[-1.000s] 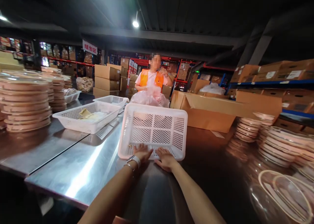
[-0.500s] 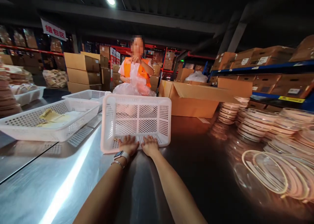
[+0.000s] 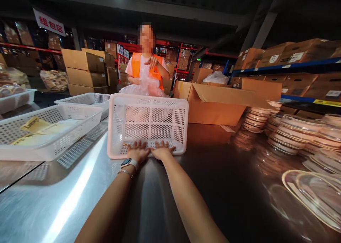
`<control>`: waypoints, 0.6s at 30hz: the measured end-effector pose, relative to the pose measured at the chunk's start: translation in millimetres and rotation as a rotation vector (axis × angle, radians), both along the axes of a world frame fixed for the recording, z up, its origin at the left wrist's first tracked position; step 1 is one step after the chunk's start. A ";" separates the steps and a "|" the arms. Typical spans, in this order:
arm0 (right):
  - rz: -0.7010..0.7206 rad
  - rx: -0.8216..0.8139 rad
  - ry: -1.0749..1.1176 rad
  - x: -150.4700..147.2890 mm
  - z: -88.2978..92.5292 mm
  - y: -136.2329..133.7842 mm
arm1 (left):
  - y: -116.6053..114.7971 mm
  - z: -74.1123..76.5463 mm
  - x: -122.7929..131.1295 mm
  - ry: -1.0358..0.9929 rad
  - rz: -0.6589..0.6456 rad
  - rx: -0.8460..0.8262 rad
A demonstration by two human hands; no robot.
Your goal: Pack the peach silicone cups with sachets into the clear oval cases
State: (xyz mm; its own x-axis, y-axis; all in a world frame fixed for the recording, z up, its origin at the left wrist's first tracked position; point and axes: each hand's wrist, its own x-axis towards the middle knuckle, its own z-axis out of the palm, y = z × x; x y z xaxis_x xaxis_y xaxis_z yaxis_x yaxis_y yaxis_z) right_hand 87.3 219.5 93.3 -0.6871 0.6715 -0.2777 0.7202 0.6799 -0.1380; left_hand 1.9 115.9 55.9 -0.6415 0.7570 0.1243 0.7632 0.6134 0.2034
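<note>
A white perforated plastic basket (image 3: pixel 149 98) is tipped on its long side on the metal table, its mouth facing me. My left hand (image 3: pixel 137 151), with a watch and a bracelet at the wrist, lies over the basket's lower rim with fingers spread. Beside it my right hand (image 3: pixel 161 150) rests the same way, fingers stretched into the basket. Both hands are open and grasp nothing. A small yellowish bit shows inside near the left fingertips; its kind cannot be made out.
Left, white baskets (image 3: pixel 61 143) stand on the table, one with yellow printed packets (image 3: pixel 37 125). An open cardboard box (image 3: pixel 215 110) sits right of centre. Stacked round clear-and-pink items (image 3: pixel 293 133) line the right. Across the table a person in an orange vest (image 3: pixel 136 66) handles clear plastic.
My view has shifted slightly. Both hands remain at the basket's lower rim, now set a little closer together. The person opposite has moved a hand.
</note>
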 end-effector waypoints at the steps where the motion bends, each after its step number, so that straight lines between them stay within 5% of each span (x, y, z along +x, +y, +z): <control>1: -0.009 -0.008 -0.002 -3.1 0.1 3.6 | 3.2 0.8 -2.2 0.001 -0.004 0.007; 18: -0.003 0.190 0.064 -8.9 -11.9 20.9 | 21.9 1.7 -7.1 0.010 0.032 0.087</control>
State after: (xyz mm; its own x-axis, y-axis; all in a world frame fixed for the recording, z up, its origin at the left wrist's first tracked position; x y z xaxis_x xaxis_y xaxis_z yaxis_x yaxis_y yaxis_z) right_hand 78.4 240.4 81.4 -0.6973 0.7096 -0.1016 0.7161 0.6960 -0.0536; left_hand -5.1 137.8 57.6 -0.6634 0.7223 0.1953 0.7459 0.6177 0.2491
